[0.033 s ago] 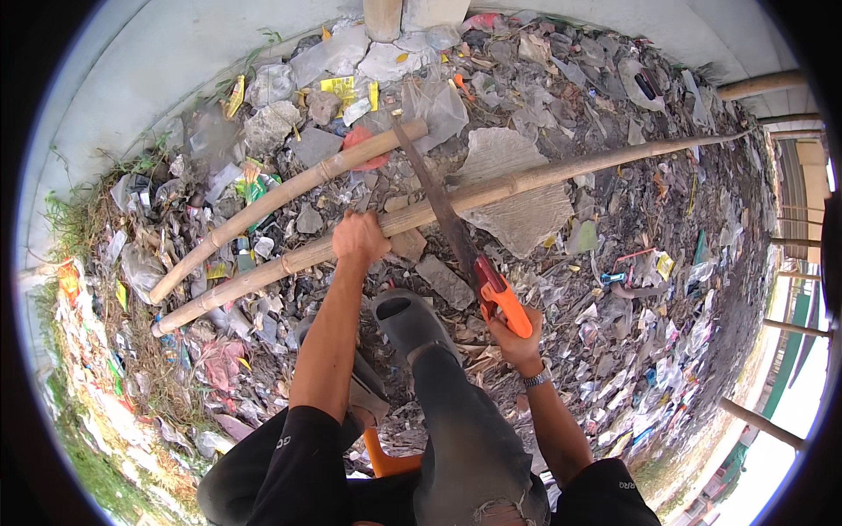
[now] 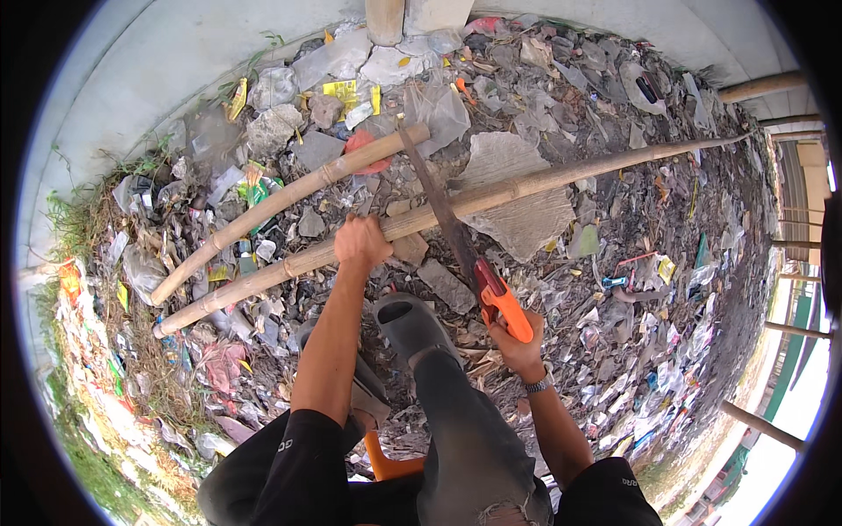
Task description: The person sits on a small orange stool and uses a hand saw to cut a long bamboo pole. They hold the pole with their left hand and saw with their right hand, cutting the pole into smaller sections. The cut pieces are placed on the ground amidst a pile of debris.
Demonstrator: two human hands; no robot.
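1. Closest, a leg in dark grey, torn-kneed trousers (image 2: pixel 460 430) rises from the lower edge, with a curved, smooth orange piece (image 2: pixel 386 465) just left of it.
2. The right hand (image 2: pixel 519 344), a silver metal-banded wristwatch (image 2: pixel 538 382) below it, is wrapped around the orange handle of a hand saw with a long, dark, tapering blade (image 2: pixel 458 235).
3. A dark grey, thick-soled clog (image 2: pixel 405 323) stands on the littered ground (image 2: pixel 596 351) between the forearms.
4. The left hand (image 2: pixel 362 242) is closed over a long, tan, jointed bamboo pole (image 2: pixel 517 187), left of the blade; some fingers are hidden.
5. The blade crosses that pole near its middle; how deep the teeth sit cannot be told.
6. Under the pole, right of the blade, lies a flat, pale grey, ridged slab (image 2: pixel 517 230).
7. Beyond is a shorter, tan bamboo pole (image 2: pixel 289 209), its right end beside the blade's tip.
8. Farther off lie bright yellow wrappers (image 2: pixel 340 90), before a pale grey wall (image 2: pixel 175 70).
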